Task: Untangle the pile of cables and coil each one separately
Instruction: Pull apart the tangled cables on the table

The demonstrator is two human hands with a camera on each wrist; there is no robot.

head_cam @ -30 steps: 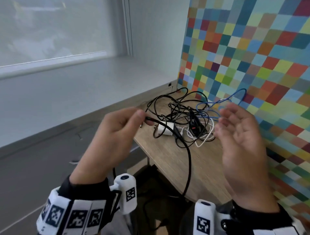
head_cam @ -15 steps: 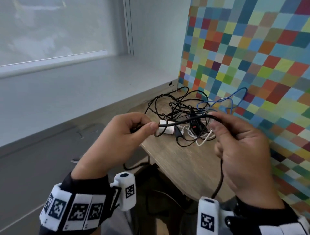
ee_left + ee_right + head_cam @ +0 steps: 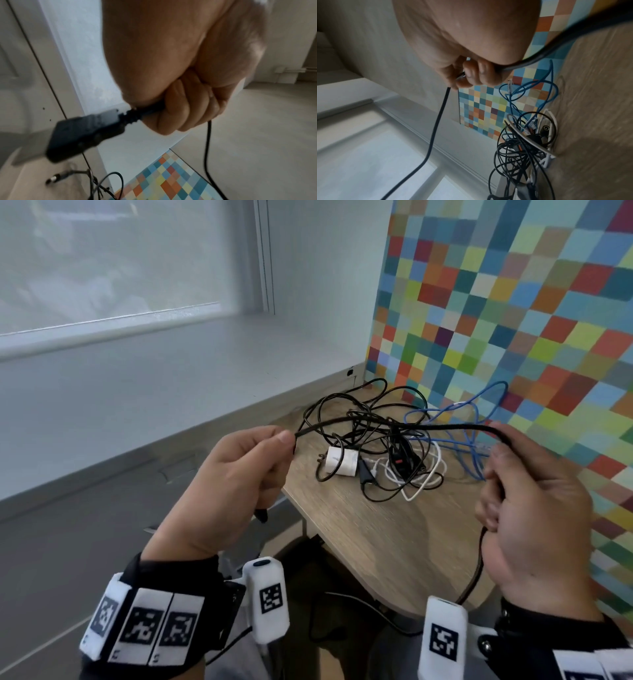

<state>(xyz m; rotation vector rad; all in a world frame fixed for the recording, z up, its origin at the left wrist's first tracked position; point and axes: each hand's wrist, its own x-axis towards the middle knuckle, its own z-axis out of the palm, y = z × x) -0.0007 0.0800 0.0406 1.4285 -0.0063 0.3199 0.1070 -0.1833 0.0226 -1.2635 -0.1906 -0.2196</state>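
A thick black cable (image 3: 394,426) stretches in the air between both hands, above the tangled pile (image 3: 383,453) on the wooden table (image 3: 373,542). My left hand (image 3: 239,474) grips one end of it; its black plug (image 3: 85,134) sticks out below the curled fingers (image 3: 181,115). My right hand (image 3: 527,501) holds the same cable (image 3: 436,128), which runs through the fist and hangs down past the wrist. The pile holds thin black cables, a white cable (image 3: 424,484), a blue cable (image 3: 476,426) and a white charger block (image 3: 342,462).
A wall of coloured squares (image 3: 513,320) stands right behind the pile and close to my right hand. A grey window ledge (image 3: 137,392) runs along the left. The table's front edge curves off near my wrists, with the floor below.
Both hands have moved apart, pulling the black cable taut and longer between them. One second ago my right hand was open; it has since closed on the cable.
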